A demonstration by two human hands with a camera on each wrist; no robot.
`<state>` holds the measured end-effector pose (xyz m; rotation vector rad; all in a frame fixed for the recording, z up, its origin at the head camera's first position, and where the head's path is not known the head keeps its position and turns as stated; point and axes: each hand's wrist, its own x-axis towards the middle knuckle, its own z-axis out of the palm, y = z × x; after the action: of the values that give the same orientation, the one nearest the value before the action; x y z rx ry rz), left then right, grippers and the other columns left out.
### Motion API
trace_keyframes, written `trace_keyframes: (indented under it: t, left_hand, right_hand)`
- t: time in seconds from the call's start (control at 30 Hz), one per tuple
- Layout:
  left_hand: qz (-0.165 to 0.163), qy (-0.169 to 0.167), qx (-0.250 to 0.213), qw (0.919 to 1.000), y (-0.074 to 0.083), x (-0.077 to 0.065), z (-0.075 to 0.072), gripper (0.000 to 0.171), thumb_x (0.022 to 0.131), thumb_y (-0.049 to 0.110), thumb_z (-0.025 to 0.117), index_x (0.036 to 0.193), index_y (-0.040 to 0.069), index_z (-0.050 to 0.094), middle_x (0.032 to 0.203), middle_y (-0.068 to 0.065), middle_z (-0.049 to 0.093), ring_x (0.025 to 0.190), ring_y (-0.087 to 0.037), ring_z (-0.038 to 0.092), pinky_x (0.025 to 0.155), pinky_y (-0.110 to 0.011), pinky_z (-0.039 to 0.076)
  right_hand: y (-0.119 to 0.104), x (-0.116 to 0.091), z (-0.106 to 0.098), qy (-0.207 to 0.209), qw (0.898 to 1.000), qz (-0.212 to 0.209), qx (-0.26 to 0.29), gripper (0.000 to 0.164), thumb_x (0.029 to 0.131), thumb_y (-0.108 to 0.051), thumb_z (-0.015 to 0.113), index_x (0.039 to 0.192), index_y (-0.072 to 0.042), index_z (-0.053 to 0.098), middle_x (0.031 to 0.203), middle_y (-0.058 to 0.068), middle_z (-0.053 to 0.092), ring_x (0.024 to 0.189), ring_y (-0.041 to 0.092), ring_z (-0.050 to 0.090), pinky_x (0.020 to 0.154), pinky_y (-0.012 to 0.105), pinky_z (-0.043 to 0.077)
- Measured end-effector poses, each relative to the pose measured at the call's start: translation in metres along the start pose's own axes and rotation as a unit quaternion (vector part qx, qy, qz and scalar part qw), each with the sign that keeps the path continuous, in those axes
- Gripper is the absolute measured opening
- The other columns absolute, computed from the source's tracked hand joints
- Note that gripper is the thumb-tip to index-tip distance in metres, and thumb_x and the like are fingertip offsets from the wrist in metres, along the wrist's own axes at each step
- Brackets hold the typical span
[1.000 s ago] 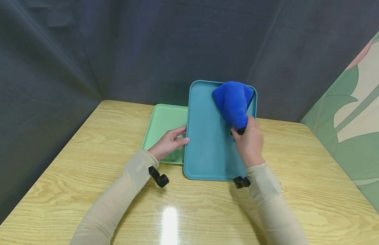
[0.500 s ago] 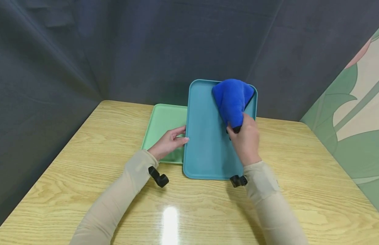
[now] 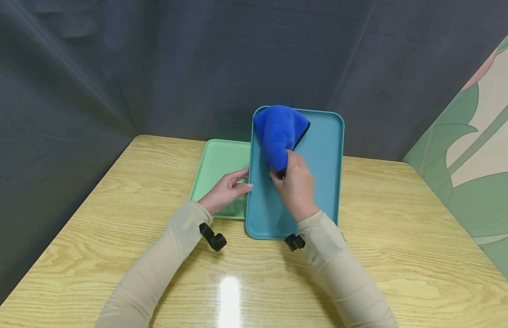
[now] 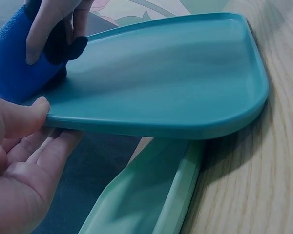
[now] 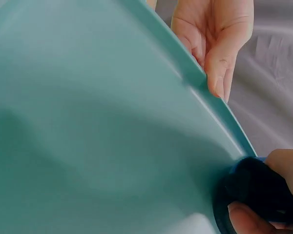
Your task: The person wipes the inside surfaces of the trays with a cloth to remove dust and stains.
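Observation:
A blue tray [image 3: 319, 182] is propped up at a tilt, its upper end raised off the table. By its left edge my left hand [image 3: 227, 191] holds it, thumb on the rim and fingers underneath, as the left wrist view shows. My right hand [image 3: 296, 182] grips a bunched blue cloth [image 3: 276, 130] with dark edging. The cloth lies against the upper left part of the tray's face. In the right wrist view, the dark underside of the cloth [image 5: 251, 190] touches the tray near its rim.
Partly behind the blue tray, a light green tray [image 3: 225, 157] lies flat on the wooden table [image 3: 114, 214]. A dark curtain [image 3: 196, 68] hangs along the back. At the right stands a leaf-patterned panel [image 3: 487, 191].
My right hand has moved left across the tray with the cloth, from its upper right to its upper left. The left hand and the tray stay almost still.

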<state>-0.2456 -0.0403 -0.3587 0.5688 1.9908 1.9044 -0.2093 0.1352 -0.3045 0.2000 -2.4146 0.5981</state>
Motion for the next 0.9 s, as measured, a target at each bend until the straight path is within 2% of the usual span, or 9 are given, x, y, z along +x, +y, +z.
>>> trace_keyframes:
  t: [0.2, 0.43, 0.67, 0.9]
  left_hand:
    - [0.001, -0.002, 0.001, 1.0000, 0.001, -0.001, 0.000, 0.056, 0.096, 0.006, 0.048, 0.148, 0.012, 0.027, 0.141, -0.017, 0.043, 0.126, -0.033, 0.049, 0.102, -0.040, 0.048]
    - [0.001, -0.006, 0.000, 1.0000, 0.000, -0.001, -0.002, 0.056, 0.097, 0.006, 0.048, 0.148, 0.012, 0.027, 0.140, -0.016, 0.043, 0.127, -0.032, 0.049, 0.103, -0.040, 0.047]
    - [-0.010, -0.006, 0.006, 0.9999, 0.001, -0.001, -0.003, 0.057, 0.097, 0.008, 0.047, 0.149, 0.012, 0.023, 0.143, -0.015, 0.040, 0.130, -0.031, 0.045, 0.106, -0.041, 0.044]
    - [-0.011, -0.008, 0.011, 0.9998, 0.001, -0.001, -0.003, 0.056, 0.098, 0.009, 0.047, 0.149, 0.014, 0.024, 0.143, -0.014, 0.040, 0.129, -0.031, 0.046, 0.106, -0.042, 0.043]
  right_hand:
    - [0.005, -0.001, -0.001, 0.008, 1.000, 0.004, 0.017, 0.045, 0.082, -0.013, 0.070, 0.119, 0.006, 0.052, 0.110, 0.026, 0.061, 0.099, 0.040, 0.062, 0.085, 0.050, 0.053]
    - [0.022, 0.000, -0.011, 0.017, 1.000, 0.018, 0.018, 0.043, 0.083, -0.013, 0.068, 0.117, 0.007, 0.052, 0.108, 0.027, 0.061, 0.101, 0.042, 0.060, 0.088, 0.052, 0.051]
    - [0.045, -0.001, -0.025, 0.033, 0.998, 0.051, 0.000, 0.045, 0.083, -0.015, 0.069, 0.119, 0.008, 0.052, 0.109, 0.029, 0.060, 0.103, 0.043, 0.057, 0.090, 0.054, 0.048]
    - [0.062, -0.001, -0.035, 0.029, 0.995, 0.092, -0.011, 0.046, 0.085, -0.015, 0.066, 0.121, 0.010, 0.050, 0.113, 0.029, 0.057, 0.104, 0.044, 0.056, 0.090, 0.056, 0.047]
